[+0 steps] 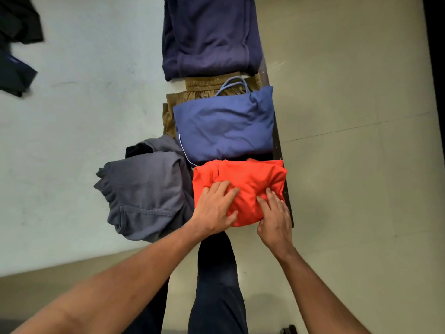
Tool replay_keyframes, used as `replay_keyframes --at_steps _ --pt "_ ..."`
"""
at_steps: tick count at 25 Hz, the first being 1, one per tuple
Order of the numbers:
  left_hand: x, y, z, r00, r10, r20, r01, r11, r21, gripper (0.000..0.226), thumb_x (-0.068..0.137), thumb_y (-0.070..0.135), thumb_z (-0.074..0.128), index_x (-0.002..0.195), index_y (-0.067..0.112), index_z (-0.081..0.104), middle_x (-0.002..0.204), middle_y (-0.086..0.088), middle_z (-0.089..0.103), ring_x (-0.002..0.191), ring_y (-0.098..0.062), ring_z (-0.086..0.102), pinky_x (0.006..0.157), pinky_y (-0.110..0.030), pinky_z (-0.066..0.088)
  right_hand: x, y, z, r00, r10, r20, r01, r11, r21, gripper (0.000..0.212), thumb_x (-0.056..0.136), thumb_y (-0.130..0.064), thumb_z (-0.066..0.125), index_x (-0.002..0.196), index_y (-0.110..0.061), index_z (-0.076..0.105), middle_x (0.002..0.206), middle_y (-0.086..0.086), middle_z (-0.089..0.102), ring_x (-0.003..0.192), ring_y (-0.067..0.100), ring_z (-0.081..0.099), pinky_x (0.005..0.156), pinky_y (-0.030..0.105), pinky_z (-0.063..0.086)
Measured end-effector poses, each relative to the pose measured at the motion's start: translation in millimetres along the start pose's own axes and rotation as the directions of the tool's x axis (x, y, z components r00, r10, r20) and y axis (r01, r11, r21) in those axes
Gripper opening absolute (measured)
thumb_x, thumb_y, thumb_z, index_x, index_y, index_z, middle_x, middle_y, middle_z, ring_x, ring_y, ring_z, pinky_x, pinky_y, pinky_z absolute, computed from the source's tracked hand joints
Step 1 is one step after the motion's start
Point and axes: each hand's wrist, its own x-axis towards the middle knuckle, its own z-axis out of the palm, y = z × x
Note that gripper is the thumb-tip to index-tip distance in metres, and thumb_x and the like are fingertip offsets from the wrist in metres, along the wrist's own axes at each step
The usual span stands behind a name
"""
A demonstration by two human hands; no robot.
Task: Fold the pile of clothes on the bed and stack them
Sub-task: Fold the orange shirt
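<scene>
A folded orange garment (pixel 250 179) lies at the near right corner of the pale bed (pixel 79 141). My left hand (pixel 214 208) lies flat on its near left part, fingers spread and pressing down. My right hand (pixel 274 218) rests on its near right edge with straight fingers. Behind it sits a folded blue garment (pixel 224 126) with a drawstring, lying on folded brown trousers (pixel 192 92). Farther back is a folded navy garment (pixel 209 34). A grey garment (pixel 144 191) lies bunched to the left of the orange one.
Dark clothes (pixel 16 44) lie loose at the bed's far left. The bed's dark frame edge (pixel 279 145) runs along the right of the stacks, with tiled floor (pixel 356 116) beyond. My dark-trousered leg (pixel 216 285) stands against the bed's near edge.
</scene>
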Motion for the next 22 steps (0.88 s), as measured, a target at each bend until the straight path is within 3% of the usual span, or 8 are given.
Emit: replay_keyframes --at_steps 4,7,10,13,18,20,22 --pt "13.9 -5.0 -15.9 0.997 0.025 -0.076 -0.017 0.993 0.115 0.076 0.079 0.059 0.059 0.148 0.033 0.044 0.16 -0.012 0.033 0.147 -0.033 0.03 0.109 -0.055 0.032 2.1 -14.2 -16.0 0.993 0.03 -0.118 -0.017 0.994 0.108 0.081 0.068 -0.014 0.07 0.147 -0.02 0.051 0.162 0.01 0.036 0.15 0.03 0.034 0.123 0.052 0.026" --pt "18.4 -12.1 -1.7 0.993 -0.119 -0.016 0.12 0.991 0.056 0.09 0.081 0.073 0.047 0.158 0.041 0.014 0.169 -0.008 0.003 0.154 -0.035 0.003 0.114 -0.067 0.019 24.0 -29.7 -15.4 0.985 0.03 -0.169 -0.007 0.991 0.136 0.073 0.091 -0.048 0.055 0.158 -0.025 0.036 0.168 0.011 0.021 0.156 0.029 0.017 0.126 0.048 0.014" --pt "23.6 -21.2 22.2 0.966 -0.256 0.018 0.257 0.966 -0.022 0.1 0.078 0.078 0.047 0.157 0.045 -0.004 0.168 -0.003 -0.01 0.153 -0.037 -0.01 0.117 -0.065 0.008 67.1 -38.8 3.6 0.987 0.066 -0.145 -0.057 0.996 0.066 0.076 0.096 -0.063 0.04 0.162 -0.028 0.025 0.17 0.009 0.014 0.157 0.029 0.012 0.126 0.051 0.013" --pt "30.1 -25.1 31.6 0.949 -0.311 0.052 0.313 0.949 -0.046 0.099 0.079 0.078 0.045 0.154 0.048 -0.014 0.166 0.0 -0.011 0.149 -0.039 -0.01 0.118 -0.065 0.001 92.7 -36.4 17.8 0.993 0.04 -0.109 -0.031 0.997 0.077 0.081 0.095 -0.067 0.036 0.164 -0.031 0.012 0.171 0.008 0.008 0.157 0.031 0.012 0.125 0.046 0.016" --pt "36.7 -24.1 22.3 0.943 -0.312 0.116 0.321 0.945 -0.064 0.098 0.081 0.081 0.042 0.153 0.048 -0.016 0.166 -0.001 -0.009 0.149 -0.041 -0.012 0.118 -0.065 -0.002 101.3 -30.4 7.1 0.998 0.065 0.019 -0.067 0.984 0.167 0.086 0.09 -0.074 0.035 0.162 -0.035 0.011 0.171 0.006 0.006 0.156 0.031 0.013 0.126 0.042 0.017" --pt "34.9 -23.6 14.2 0.944 -0.303 0.127 0.314 0.946 -0.08 0.096 0.082 0.078 0.045 0.155 0.047 -0.008 0.166 -0.001 -0.003 0.149 -0.041 -0.006 0.119 -0.063 0.003 106.0 -34.1 -3.3 0.992 0.107 0.073 -0.122 0.96 0.252 0.085 0.089 -0.065 0.056 0.16 -0.032 0.023 0.168 0.008 0.017 0.151 0.032 0.023 0.123 0.042 0.023" --pt "36.1 -26.3 1.2 0.95 -0.288 0.119 0.3 0.949 -0.1 0.089 0.084 0.069 0.053 0.157 0.044 0.009 0.165 -0.003 0.008 0.147 -0.041 0.009 0.119 -0.059 0.017 112.7 -36.4 -14.8 0.992 0.125 0.026 -0.126 0.918 0.376 0.072 0.088 -0.043 0.073 0.151 -0.022 0.045 0.155 0.012 0.04 0.139 0.033 0.041 0.117 0.04 0.033"
